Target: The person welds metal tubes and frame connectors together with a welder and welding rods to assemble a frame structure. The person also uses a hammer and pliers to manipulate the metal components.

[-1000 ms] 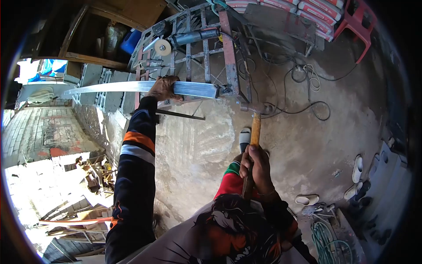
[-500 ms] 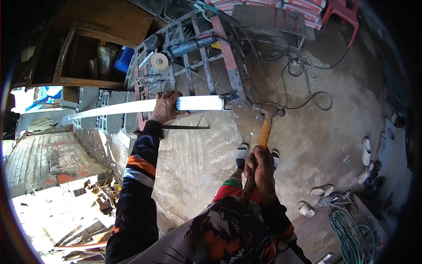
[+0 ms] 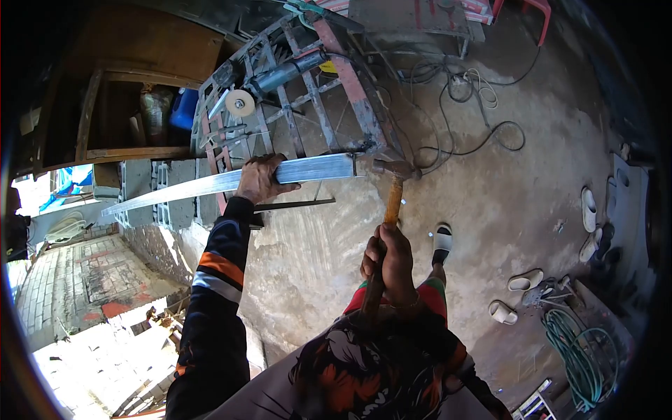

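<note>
A long, shiny metal bar (image 3: 315, 167) runs from the far left to the middle of the view, lying across the slatted metal stand. My left hand (image 3: 263, 179) is wrapped round it a short way from its right end. My right hand (image 3: 389, 259) grips the wooden handle of a hammer (image 3: 393, 203), held upright in front of my body. The hammer's head is right beside the bar's end. Under the bar, a thin dark metal piece (image 3: 297, 204) sticks out to the right.
An angle grinder (image 3: 280, 77) lies on the metal stand (image 3: 350, 87). Black cable (image 3: 514, 136) loops over the concrete floor. At the right are pale slippers (image 3: 525, 280) and a coiled green hose (image 3: 577, 357). A wooden cabinet (image 3: 140, 152) and concrete blocks (image 3: 140, 178) are at the left.
The hammer in my right hand has moved left, its head now close to the bar's end. My left hand keeps hold of the bar. The view has shifted slightly, and my stance has changed.
</note>
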Demonstrator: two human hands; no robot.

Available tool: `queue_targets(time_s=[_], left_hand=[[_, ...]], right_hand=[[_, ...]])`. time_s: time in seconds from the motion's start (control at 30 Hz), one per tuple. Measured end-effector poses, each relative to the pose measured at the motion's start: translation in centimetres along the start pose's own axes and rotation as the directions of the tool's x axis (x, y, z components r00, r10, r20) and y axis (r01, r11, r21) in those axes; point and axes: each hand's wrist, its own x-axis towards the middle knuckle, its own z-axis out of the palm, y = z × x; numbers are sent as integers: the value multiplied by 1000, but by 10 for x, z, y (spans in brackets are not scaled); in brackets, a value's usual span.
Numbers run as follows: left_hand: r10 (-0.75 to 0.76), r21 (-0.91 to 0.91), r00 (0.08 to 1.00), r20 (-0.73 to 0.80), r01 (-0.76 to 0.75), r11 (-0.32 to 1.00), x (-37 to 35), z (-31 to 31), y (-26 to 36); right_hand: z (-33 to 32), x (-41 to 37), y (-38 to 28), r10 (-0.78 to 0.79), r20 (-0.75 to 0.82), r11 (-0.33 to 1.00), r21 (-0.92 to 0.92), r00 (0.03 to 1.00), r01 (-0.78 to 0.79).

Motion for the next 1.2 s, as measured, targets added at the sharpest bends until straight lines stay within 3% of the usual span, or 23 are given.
queue_targets(time_s=[0.17,0.23,0.4,0.57,0.63,0.77,0.9,0.97,1.07,1.2], left_hand=[[63,13,997,-44,-62,998,-1,7,-7],[83,3,994,-70,-82,997,0,8,-8],[102,19,992,-80,-100,995,0,6,-7],[146,76,983,-107,-138,987,1,5,-6],[63,35,998,-13,-63,997,0,2,-5],[111,90,991,-77,-104,990,-1,10,-12],[110,78,991,-72,-104,991,-1,11,-13],[117,82,990,-82,-110,991,0,8,-12],[89,75,995,-38,-86,993,0,5,-10],[84,70,996,-22,-83,994,0,6,-12]], right_hand=[[20,7,15,-1,-22,998,60,1000,2],[22,9,21,-12,-17,999,-38,1000,11],[20,10,21,-76,-28,996,34,997,77],[17,12,18,-52,-38,998,-44,998,50],[19,12,19,-127,-74,992,-22,989,126],[15,14,24,-69,-10,986,-152,998,67],[13,16,22,-66,12,997,-39,998,66],[17,22,29,-131,-61,991,-18,990,130],[12,24,27,-65,2,992,-107,998,65],[11,24,30,-129,-5,988,-89,992,128]])
